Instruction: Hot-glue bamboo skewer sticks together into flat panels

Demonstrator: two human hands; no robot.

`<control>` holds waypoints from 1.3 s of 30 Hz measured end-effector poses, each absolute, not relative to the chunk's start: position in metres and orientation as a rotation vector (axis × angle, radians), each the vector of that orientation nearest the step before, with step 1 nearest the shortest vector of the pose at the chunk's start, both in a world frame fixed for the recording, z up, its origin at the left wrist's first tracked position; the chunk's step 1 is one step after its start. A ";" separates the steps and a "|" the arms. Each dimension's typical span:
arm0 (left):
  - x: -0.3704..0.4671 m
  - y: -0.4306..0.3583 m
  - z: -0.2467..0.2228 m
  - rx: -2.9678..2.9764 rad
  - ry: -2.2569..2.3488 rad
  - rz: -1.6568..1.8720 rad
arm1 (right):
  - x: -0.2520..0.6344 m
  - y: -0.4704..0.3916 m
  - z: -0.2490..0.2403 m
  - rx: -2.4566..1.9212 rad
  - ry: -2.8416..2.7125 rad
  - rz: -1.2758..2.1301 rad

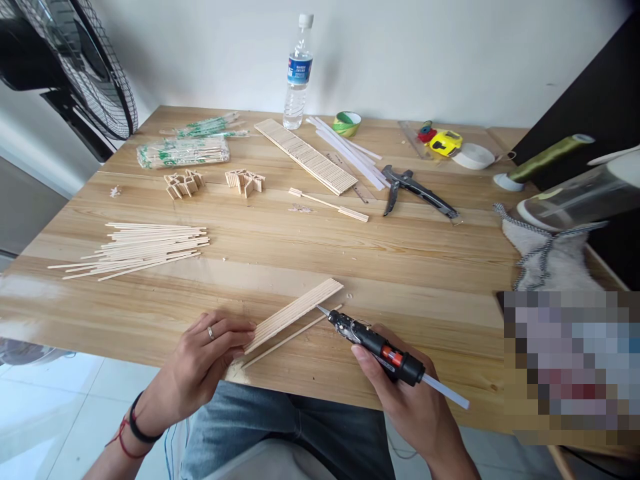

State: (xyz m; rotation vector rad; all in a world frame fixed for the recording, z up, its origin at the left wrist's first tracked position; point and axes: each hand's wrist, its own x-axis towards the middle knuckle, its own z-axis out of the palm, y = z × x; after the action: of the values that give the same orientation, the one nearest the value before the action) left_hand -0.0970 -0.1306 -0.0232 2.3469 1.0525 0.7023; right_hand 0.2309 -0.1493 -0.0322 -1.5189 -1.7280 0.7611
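My left hand (pixel 213 357) pinches the near end of a narrow panel of wooden sticks (pixel 295 313) laid side by side. In my right hand (pixel 407 393) is a black hot glue gun (pixel 373 340), with a translucent glue stick (pixel 446 391) poking out of its back. The gun's nozzle points left and meets the panel's near edge, close to its far end; whether it touches, I cannot tell. A single wooden stick (pixel 285 342) lies just on the near side of the panel, roughly parallel and apart from it.
Loose sticks (pixel 150 250) lie at left. Behind them are small zigzag wooden pieces (pixel 184 183), bagged sticks (pixel 183 152), a slatted strip (pixel 305 157) and a water bottle (pixel 299 73). Glue sticks (pixel 350 150), a dark tool (pixel 420 190) and a tape measure (pixel 446 142) sit back right. A fan (pixel 85 60) stands left.
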 end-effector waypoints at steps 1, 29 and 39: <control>-0.097 -0.131 -0.023 2.348 1.053 0.701 | 0.231 -0.149 -0.032 -1.525 -1.725 0.763; -0.097 -0.131 -0.023 2.350 1.062 0.706 | 0.237 -0.142 -0.028 -1.650 -1.613 0.744; -0.095 -0.130 -0.020 2.363 1.073 0.724 | 0.241 -0.141 -0.027 -1.663 -1.589 0.755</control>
State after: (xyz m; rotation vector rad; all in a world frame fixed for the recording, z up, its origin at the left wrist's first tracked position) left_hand -0.0952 -0.1298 -0.0195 2.3631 1.0731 0.7239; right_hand 0.2406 -0.1409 -0.0274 -1.6627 -1.5892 0.7553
